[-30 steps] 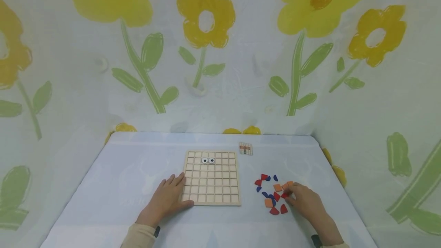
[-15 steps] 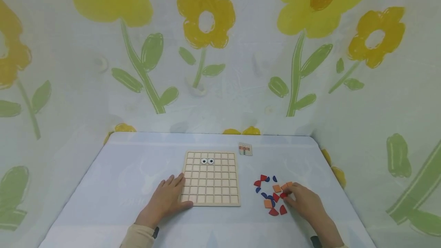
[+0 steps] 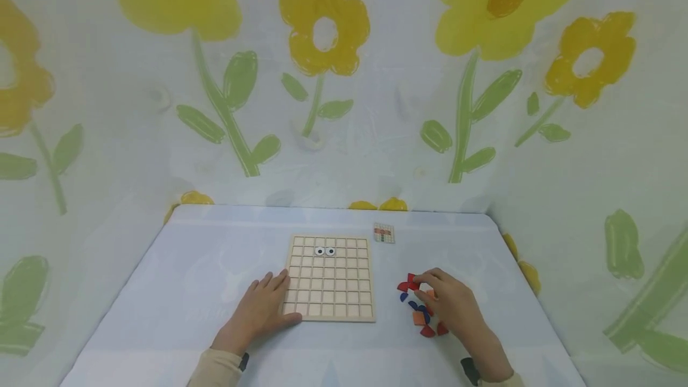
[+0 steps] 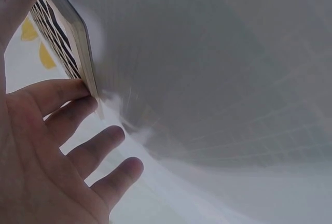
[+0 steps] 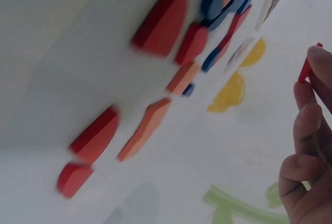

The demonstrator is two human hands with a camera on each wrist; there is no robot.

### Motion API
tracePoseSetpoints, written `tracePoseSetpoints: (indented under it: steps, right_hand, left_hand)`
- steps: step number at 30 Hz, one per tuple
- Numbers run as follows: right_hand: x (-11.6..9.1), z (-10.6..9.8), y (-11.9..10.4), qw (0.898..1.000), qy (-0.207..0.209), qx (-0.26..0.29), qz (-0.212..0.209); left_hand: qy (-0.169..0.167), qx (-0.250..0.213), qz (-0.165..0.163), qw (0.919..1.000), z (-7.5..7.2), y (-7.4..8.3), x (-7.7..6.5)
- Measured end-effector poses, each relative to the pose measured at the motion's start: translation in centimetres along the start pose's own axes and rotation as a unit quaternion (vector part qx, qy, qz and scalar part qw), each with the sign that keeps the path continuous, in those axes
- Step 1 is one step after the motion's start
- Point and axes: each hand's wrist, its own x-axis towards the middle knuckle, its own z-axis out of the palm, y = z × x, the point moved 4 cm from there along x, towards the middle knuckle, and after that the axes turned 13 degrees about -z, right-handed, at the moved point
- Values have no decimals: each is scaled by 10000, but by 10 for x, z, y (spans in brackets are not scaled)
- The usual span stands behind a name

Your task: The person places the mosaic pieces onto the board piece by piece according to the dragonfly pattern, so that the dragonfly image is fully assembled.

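Note:
A pale wooden grid board (image 3: 329, 284) lies flat on the table, two eye tiles (image 3: 325, 251) set in one of its upper rows. My left hand (image 3: 261, 308) touches the board's left edge and near corner, fingers fairly straight; the left wrist view has its fingertips against the board's side. My right hand (image 3: 454, 303) is above the loose pieces and pinches a small red piece (image 5: 306, 71) between thumb and forefinger. Under and beside it lie red quarter-round pieces (image 3: 427, 331), blue half-round pieces (image 3: 404, 297) and orange squares (image 3: 419, 318). The hand hides some of them.
A small pattern card (image 3: 384, 233) with a printed grid lies behind the board, to its right. The white table (image 3: 215, 267) meets flower-printed cloth walls (image 3: 376, 136) at the back and sides.
My right hand has lifted from the right side of the loose pieces, moving left and away from me, with a red piece pinched. The left hand stays at the board.

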Motion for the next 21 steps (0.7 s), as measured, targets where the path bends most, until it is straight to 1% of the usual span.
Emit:
tracePoseSetpoints:
  steps: [3,5,12,15,21]
  right_hand:
    - [11,2,-11,9979,399,117,-487]
    - [18,5,-17,9963,504,256,-652]
    - [41,15,-36,9911,592,676,-982]
    - [51,19,-44,9884,666,764,-1134]
    - [73,28,-55,9875,558,819,-1229]
  left_hand:
    - [-24,13,-2,10000,0,1,0]
    - [-29,48,-17,10000,0,0,0]
    - [-32,73,-23,10000,1,-1,2]
    - [-46,65,-17,10000,2,-1,2]
    - [-57,33,3,10000,1,0,3]
